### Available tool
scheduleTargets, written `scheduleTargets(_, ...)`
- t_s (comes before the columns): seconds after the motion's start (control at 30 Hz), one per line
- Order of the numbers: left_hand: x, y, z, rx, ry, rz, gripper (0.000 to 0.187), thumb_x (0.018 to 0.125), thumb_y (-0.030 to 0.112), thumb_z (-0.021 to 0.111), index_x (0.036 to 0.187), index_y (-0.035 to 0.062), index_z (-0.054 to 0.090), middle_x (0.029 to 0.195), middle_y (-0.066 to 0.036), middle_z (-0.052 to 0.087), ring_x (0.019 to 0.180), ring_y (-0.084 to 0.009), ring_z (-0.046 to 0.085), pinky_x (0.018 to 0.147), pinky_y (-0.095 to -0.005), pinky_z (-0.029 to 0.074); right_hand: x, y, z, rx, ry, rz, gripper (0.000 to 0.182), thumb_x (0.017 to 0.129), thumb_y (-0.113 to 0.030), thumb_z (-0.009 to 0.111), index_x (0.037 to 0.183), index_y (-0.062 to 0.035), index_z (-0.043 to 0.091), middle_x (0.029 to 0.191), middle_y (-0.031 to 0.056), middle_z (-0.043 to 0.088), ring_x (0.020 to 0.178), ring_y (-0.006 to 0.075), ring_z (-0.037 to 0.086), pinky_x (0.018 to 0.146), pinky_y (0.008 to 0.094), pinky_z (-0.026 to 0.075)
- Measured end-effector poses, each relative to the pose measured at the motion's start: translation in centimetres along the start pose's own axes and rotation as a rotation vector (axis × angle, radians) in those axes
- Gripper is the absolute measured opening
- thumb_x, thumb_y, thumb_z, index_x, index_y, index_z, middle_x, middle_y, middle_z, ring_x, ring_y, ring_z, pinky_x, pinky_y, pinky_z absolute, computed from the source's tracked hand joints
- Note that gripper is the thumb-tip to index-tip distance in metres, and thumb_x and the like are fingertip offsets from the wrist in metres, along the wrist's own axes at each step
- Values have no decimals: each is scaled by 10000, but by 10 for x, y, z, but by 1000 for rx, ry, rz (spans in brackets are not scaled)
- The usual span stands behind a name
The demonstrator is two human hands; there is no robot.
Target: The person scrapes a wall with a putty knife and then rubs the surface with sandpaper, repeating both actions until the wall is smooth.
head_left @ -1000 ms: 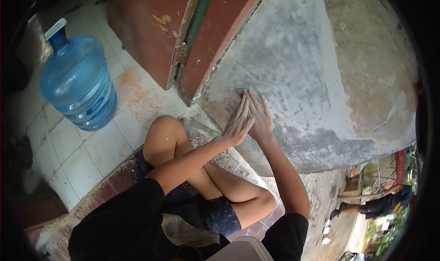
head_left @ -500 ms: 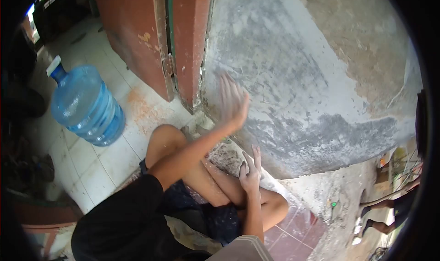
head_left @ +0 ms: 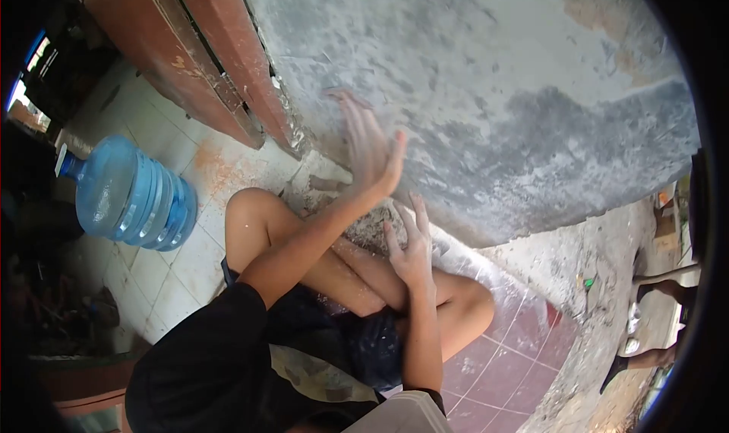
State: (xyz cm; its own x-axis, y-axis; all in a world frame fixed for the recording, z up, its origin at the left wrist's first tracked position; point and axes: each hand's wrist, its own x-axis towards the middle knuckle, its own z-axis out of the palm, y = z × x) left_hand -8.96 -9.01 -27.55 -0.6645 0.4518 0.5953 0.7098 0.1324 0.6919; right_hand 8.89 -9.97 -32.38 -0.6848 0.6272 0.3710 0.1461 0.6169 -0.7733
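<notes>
My left hand (head_left: 370,148), dusted with white powder, is flat against the lower part of the grey plastered wall (head_left: 471,91), fingers stretched upward and thumb apart. A thin dark edge shows at its fingertips; I cannot make out what it is. Lower and to the right, my right hand (head_left: 412,254) has its fingers spread, is powdery too, and holds nothing. It hovers above my crossed legs (head_left: 357,281), close to the wall's bottom edge. Rough grey debris (head_left: 364,232) lies between my legs and the wall.
A blue water jug (head_left: 137,194) lies tilted on the white tiles (head_left: 163,281) at left. A reddish-brown door (head_left: 163,61) and its frame adjoin the wall. Reddish tiles (head_left: 493,365) extend at lower right. Another person's legs (head_left: 661,292) show at the far right.
The view has shifted, so the door and jug sit further left. My left hand has moved a little along the wall, and the right hand's fingers are spread more widely.
</notes>
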Motion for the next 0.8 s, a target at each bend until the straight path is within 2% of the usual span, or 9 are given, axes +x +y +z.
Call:
scheduleTargets(0.07, -5, 0, -15, 48, -177, 39, 1094, 927, 756, 157, 1471, -150, -127, 1550, -364, -175, 1477, -456, -120, 1186, -571, -47, -1, -4, 1, 30, -9, 21, 440, 876, -161, 695, 1285, -32, 600, 1491, 246, 402, 1395, 433, 366, 1115, 486, 356)
scheduleTargets(0.17, 8, -13, -19, 154, -150, 58, 1094, 937, 735, 196, 1460, -171, -123, 1542, -379, -177, 1477, -458, -113, 1194, -552, -44, 3, -11, -4, 47, -56, 22, 462, 892, -203, 692, 1306, -26, 587, 1497, 250, 391, 1397, 431, 363, 1108, 486, 364)
scheduleTargets(0.27, 6, -7, -8, 20, -74, 106, 1080, 947, 699, 232, 1450, -191, -115, 1546, -376, -167, 1483, -448, -102, 1203, -523, -47, 1, -12, -1, 67, -95, 48, 460, 901, -211, 685, 1308, -24, 581, 1504, 252, 378, 1397, 431, 363, 1106, 487, 365)
scheduleTargets(0.33, 20, -11, -9, 12, 38, 131, 867, 1006, 434, 291, 1447, -206, -92, 1549, -389, -134, 1478, -459, -113, 1207, -495, -50, 3, -7, 1, 62, -98, 19, 478, 911, -239, 677, 1325, -28, 566, 1504, 253, 375, 1396, 432, 362, 1104, 487, 368)
scheduleTargets(0.43, 15, -1, -6, 3, 18, -15, 800, 1000, 321, 300, 1447, -201, -109, 1563, -361, -143, 1481, -442, -120, 1215, -465, -58, -1, -7, -1, 48, -111, 44, 489, 925, -273, 662, 1339, -36, 555, 1499, 253, 380, 1389, 438, 368, 1100, 487, 372)
scheduleTargets(0.53, -3, -12, 4, 71, 18, 221, 754, 986, 186, 339, 1462, -171, -123, 1579, -331, -136, 1494, -402, -104, 1223, -424, -49, 8, 1, 6, 103, -130, 79, 489, 940, -296, 642, 1348, -44, 549, 1492, 257, 383, 1380, 446, 373, 1096, 490, 374)
scheduleTargets(0.57, 15, -8, -4, 182, 38, 12, 748, 952, 59, 367, 1479, -144, -123, 1596, -305, -104, 1507, -362, -69, 1229, -397, -19, 8, 4, 6, 95, -139, 54, 483, 945, -299, 635, 1348, -45, 549, 1490, 261, 383, 1374, 448, 380, 1093, 488, 376)
scheduleTargets(0.67, 28, -11, -7, -90, 143, -47, 779, 928, 30, 404, 1495, -123, -108, 1602, -297, -85, 1511, -350, -49, 1231, -386, 2, 0, 3, 6, 152, -140, 68, 478, 957, -300, 618, 1352, -41, 548, 1483, 270, 387, 1366, 444, 392, 1091, 477, 379)
scheduleTargets(0.8, 16, -12, -19, 128, 18, 36, 728, 954, 66, 376, 1511, -107, -60, 1599, -309, -64, 1512, -360, -31, 1231, -386, 21, 10, 9, 11, 154, -159, 79, 468, 965, -291, 603, 1342, -19, 548, 1476, 275, 392, 1361, 445, 395, 1094, 468, 375)
